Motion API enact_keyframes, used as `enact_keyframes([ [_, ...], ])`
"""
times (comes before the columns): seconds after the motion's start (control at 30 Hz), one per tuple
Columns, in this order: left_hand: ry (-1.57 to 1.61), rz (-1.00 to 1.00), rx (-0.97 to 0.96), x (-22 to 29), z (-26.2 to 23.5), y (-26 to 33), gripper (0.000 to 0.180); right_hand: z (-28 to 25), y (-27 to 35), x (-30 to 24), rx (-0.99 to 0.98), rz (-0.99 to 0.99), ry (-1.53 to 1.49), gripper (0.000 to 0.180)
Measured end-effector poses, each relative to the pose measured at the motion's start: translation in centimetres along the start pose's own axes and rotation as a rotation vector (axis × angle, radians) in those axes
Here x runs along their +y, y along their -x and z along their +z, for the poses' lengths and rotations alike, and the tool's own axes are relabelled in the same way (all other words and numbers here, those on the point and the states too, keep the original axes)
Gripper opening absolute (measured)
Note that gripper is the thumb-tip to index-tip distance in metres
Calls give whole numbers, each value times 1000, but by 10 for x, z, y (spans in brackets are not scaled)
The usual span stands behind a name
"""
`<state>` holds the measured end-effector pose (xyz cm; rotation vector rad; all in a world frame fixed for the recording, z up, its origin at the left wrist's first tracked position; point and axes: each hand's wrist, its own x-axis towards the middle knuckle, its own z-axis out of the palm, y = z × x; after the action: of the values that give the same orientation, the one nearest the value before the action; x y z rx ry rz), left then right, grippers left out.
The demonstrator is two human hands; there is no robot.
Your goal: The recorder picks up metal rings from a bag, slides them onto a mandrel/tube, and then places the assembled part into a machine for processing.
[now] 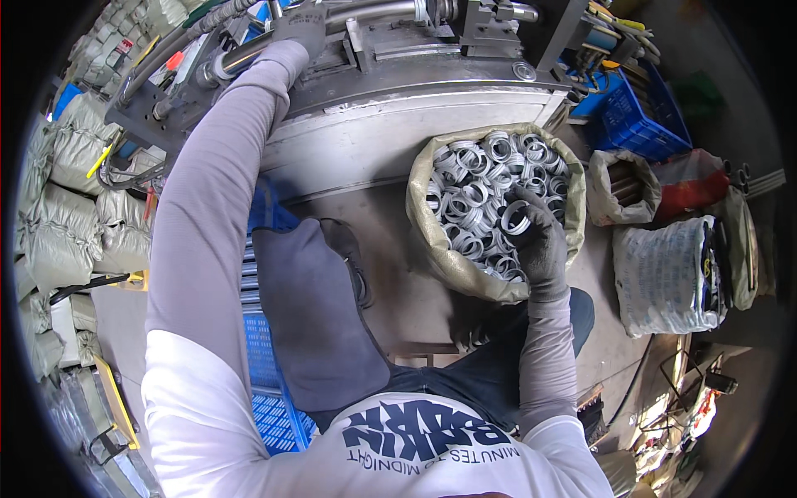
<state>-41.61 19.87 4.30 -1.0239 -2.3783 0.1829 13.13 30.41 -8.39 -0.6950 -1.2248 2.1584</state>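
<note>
- Right hand [538,241], dark knit glove, fingers closed on one shiny metal ring [515,218], inside woven sack [440,249] of rings, right of centre.
- Left hand [300,23], gloved, gripping steel machine bar [249,54], far left.

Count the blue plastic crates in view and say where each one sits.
2. One blue crate lies on the floor by the person's left leg; another blue crate stands at upper right beside the machine. Others may be hidden.

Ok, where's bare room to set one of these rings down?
The bare floor strip between the machine base and the sack of metal rings. Right of the sack is crowded with bags; the right hand is in the sack.
</note>
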Motion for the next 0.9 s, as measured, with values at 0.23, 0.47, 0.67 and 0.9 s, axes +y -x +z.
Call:
enact_keyframes([
  [0.23, 272, 296, 424, 4, -62, 119, 56, -29, -11, 23, -112, -203, 352, 44],
  [0.47, 599, -267, -33, -119, 44, 401, 37, -63, -15, 27, 71, -218, 179, 62],
  [0.67, 254, -452, -843, -145, 162, 730, 50, -6, -13, 63, -238, -331, 986, 80],
  [0.9, 218, -432, -739, -113, 245, 797, 31, 59, 8, 61, -312, -336, 1273, 61],
])
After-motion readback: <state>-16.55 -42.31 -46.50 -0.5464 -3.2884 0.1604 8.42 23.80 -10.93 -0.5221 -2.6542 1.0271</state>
